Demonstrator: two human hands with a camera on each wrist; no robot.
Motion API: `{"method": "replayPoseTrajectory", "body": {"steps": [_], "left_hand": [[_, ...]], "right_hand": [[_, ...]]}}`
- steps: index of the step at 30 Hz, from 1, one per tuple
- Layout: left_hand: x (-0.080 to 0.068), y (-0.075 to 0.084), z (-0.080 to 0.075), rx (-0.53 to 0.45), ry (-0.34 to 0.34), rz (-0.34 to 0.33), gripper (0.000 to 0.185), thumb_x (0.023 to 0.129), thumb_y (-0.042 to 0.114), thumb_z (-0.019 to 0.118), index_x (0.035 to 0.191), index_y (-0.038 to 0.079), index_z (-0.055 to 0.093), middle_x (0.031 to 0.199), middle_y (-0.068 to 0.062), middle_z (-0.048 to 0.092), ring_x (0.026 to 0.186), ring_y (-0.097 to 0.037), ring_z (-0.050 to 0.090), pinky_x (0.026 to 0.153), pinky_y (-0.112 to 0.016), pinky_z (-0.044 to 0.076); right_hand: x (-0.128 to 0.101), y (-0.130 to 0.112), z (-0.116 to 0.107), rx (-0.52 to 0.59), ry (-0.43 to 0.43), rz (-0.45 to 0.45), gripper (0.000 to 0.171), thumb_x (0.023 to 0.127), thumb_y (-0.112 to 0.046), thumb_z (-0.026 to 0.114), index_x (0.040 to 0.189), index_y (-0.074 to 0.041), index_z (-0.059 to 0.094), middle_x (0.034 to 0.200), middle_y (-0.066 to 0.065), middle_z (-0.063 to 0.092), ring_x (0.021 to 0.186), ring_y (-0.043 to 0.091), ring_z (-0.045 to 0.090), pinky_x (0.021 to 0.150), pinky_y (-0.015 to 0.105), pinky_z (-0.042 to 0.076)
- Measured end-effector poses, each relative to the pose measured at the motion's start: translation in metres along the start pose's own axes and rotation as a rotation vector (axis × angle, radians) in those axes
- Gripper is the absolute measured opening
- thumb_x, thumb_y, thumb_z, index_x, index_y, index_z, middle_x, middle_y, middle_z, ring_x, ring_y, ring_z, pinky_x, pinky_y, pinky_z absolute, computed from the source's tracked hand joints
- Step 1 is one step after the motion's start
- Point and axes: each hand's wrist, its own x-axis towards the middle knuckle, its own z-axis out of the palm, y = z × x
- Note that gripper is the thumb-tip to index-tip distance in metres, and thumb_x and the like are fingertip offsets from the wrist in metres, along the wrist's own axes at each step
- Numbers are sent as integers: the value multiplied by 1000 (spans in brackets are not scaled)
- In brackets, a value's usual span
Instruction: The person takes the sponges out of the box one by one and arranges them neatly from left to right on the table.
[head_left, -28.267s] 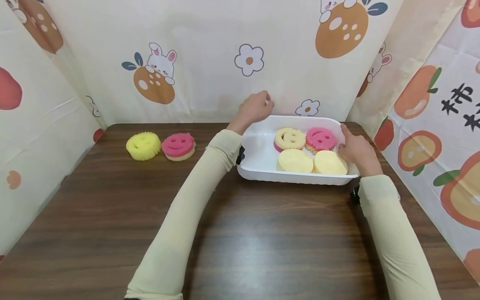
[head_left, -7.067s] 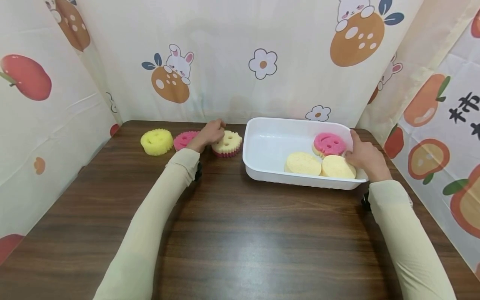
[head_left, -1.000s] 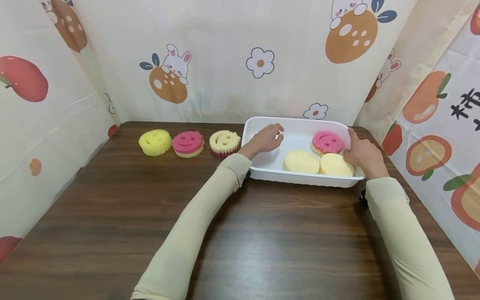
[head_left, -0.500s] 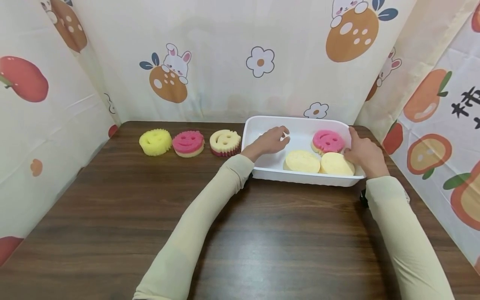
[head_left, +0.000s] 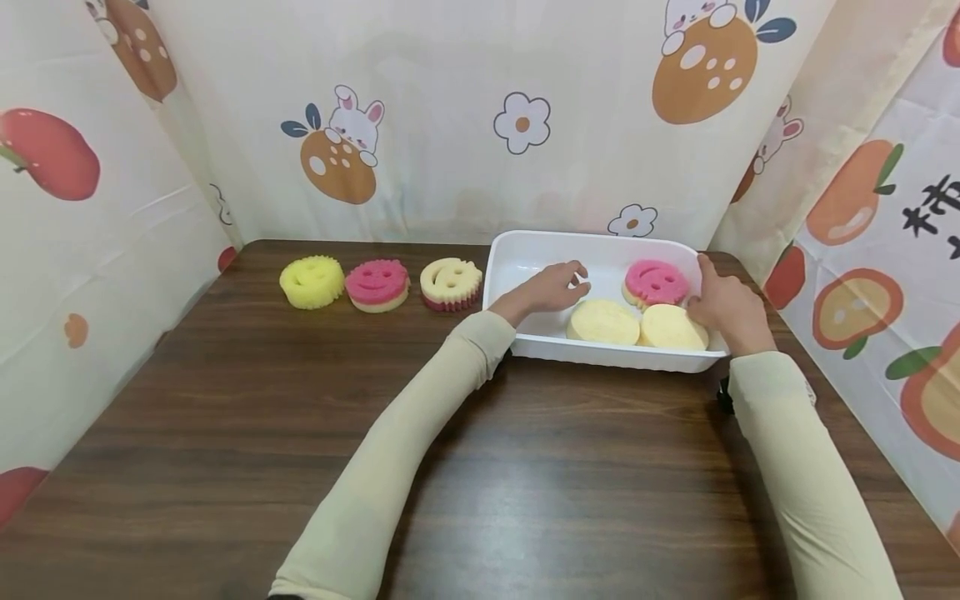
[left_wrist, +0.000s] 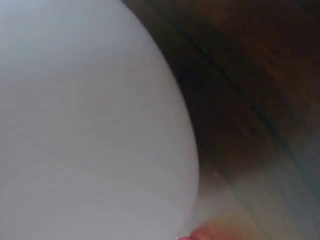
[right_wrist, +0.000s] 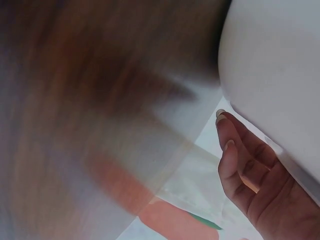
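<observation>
In the head view, my left hand (head_left: 551, 289) hovers over the white tray (head_left: 600, 358) with fingers loosely bent and nothing seen in them. Just right of it lies a plain pale yellow round sponge (head_left: 603, 322). A second pale yellow sponge (head_left: 673, 327) and a pink smiley-face sponge (head_left: 656, 283) also lie in the tray. My right hand (head_left: 731, 312) holds the tray's right rim, the thumb on the inner side. The right wrist view shows curled fingers (right_wrist: 250, 155) along the outer wall. Only the tray's blurred white wall (left_wrist: 100, 125) fills most of the left wrist view.
Left of the tray, three smiley sponges stand in a row on the brown wooden table (head_left: 300, 417): yellow (head_left: 311, 282), pink-topped (head_left: 377, 285) and cream-topped (head_left: 451, 284). Patterned curtains (head_left: 435, 125) rise behind and at both sides.
The cream smiley sponge has gone from the tray to the table row, where my left hand was seven seconds ago. Over the last second that hand has drifted right above the tray.
</observation>
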Motion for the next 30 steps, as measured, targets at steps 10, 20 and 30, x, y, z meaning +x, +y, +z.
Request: {"method": "replayPoseTrajectory", "body": {"steps": [10, 20, 30], "left_hand": [[-1, 3, 3, -2, -43, 32, 45, 105, 33, 42, 141, 6, 45, 138, -14, 59, 130, -24, 55, 109, -31, 43], [-4, 8, 6, 28, -73, 0, 49, 105, 34, 44, 145, 7, 43, 139, -13, 60, 130, -22, 55, 108, -29, 43], [-5, 6, 5, -11, -110, 7, 52, 104, 37, 45, 146, 7, 42, 140, -13, 59, 131, -22, 55, 108, -29, 43]], "right_hand": [[0, 0, -2, -14, 35, -5, 83, 92, -23, 51, 157, -1, 4, 118, 44, 49, 100, 59, 55, 79, 70, 47], [-2, 2, -1, -6, 11, -10, 83, 95, -25, 50, 157, -2, 1, 122, 45, 46, 103, 60, 53, 81, 71, 46], [-1, 1, -3, -3, 5, -10, 83, 95, -26, 51, 157, -1, 1, 120, 44, 48, 101, 59, 54, 80, 71, 46]]}}
